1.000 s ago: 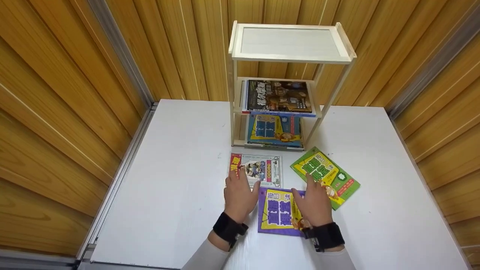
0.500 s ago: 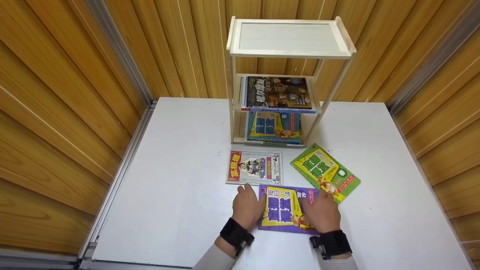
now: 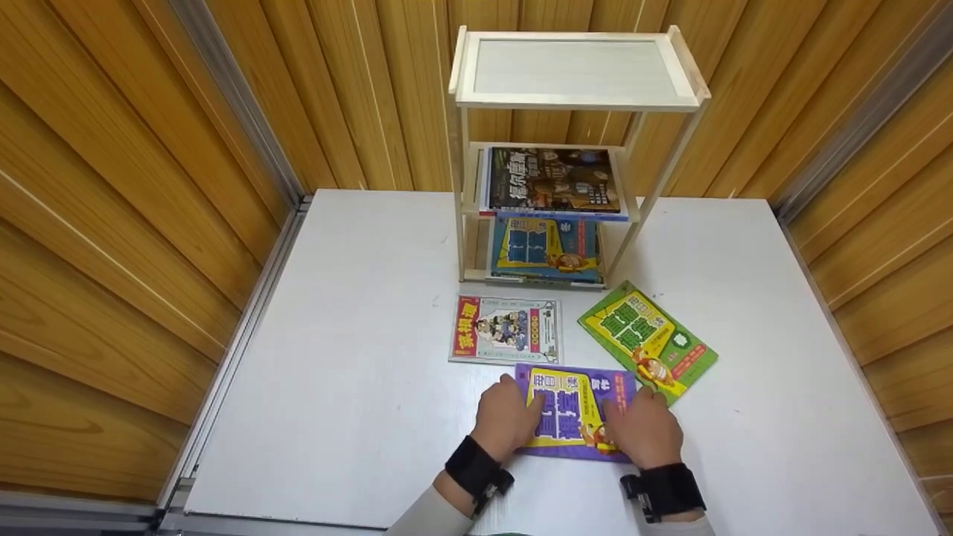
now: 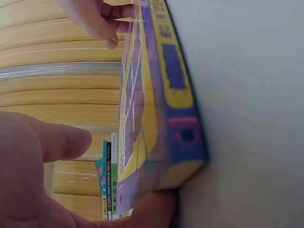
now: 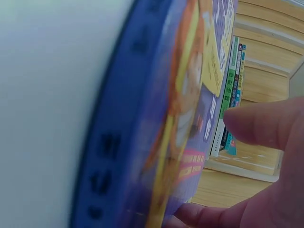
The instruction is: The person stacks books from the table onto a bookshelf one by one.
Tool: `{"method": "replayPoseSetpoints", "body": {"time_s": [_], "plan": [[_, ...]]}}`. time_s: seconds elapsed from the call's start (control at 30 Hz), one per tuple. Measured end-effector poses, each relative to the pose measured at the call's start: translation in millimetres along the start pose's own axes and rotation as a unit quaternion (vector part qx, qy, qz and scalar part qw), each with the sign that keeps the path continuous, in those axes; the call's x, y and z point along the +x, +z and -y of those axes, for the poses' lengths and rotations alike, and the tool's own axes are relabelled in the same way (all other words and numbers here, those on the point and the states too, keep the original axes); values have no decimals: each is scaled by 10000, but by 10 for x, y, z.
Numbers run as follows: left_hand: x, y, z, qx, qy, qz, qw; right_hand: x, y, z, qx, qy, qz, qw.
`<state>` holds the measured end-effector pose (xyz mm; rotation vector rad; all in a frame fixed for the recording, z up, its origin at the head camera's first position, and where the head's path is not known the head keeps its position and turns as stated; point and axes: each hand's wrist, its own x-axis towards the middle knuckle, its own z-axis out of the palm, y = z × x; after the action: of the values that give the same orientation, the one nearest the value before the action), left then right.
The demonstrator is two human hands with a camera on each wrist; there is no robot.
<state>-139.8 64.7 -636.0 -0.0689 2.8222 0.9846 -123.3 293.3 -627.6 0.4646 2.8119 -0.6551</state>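
A purple-and-yellow book (image 3: 572, 409) lies flat on the white table between both hands. My left hand (image 3: 506, 417) holds its left edge, with curled fingers at the side and the thumb reaching over the cover. At the right edge, my right hand (image 3: 646, 428) holds the book likewise, thumb above the cover. The left wrist view shows a fingertip (image 4: 154, 209) against the book's lower corner, under the spine end. In the right wrist view, the thumb (image 5: 256, 122) stands over the cover and the fingers meet the far edge.
A pale wooden three-tier shelf (image 3: 573, 100) stands behind, with a dark-covered book (image 3: 551, 179) on its middle tier and a blue book (image 3: 547, 249) below. A red-and-white booklet (image 3: 506, 330) and a tilted green book (image 3: 648, 342) lie on the table (image 3: 335, 357) before it.
The left hand has drawn back from the red-and-white booklet to the purple book's left edge. The right hand has slid to the right edge. The purple book has barely moved.
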Motion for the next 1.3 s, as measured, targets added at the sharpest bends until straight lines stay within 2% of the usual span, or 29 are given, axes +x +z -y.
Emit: {"method": "replayPoseSetpoints", "body": {"time_s": [0.2,0.6,0.8,0.93,1.1,1.2,1.3], "plan": [[-11,23,1,44,7,-55,10000,4,37,12,88,-63,-110,9999],[21,-33,66,-332,-41,-13,9994,34,51,-4,485,91,-44,9988],[-18,-99,53,-552,-70,-9,9985,-10,-6,17,697,77,-119,9975],[-52,-170,19,-801,69,-146,9967,-80,-118,55,844,6,-204,9962],[-27,-240,-24,-815,255,-181,9962,-141,-293,167,1585,18,-256,9870],[19,-285,-38,-891,240,-233,9955,-136,-342,251,2012,-57,-304,9791],[71,-332,-38,-1188,156,-318,9923,-102,-319,322,2299,-104,-300,9727]]}}
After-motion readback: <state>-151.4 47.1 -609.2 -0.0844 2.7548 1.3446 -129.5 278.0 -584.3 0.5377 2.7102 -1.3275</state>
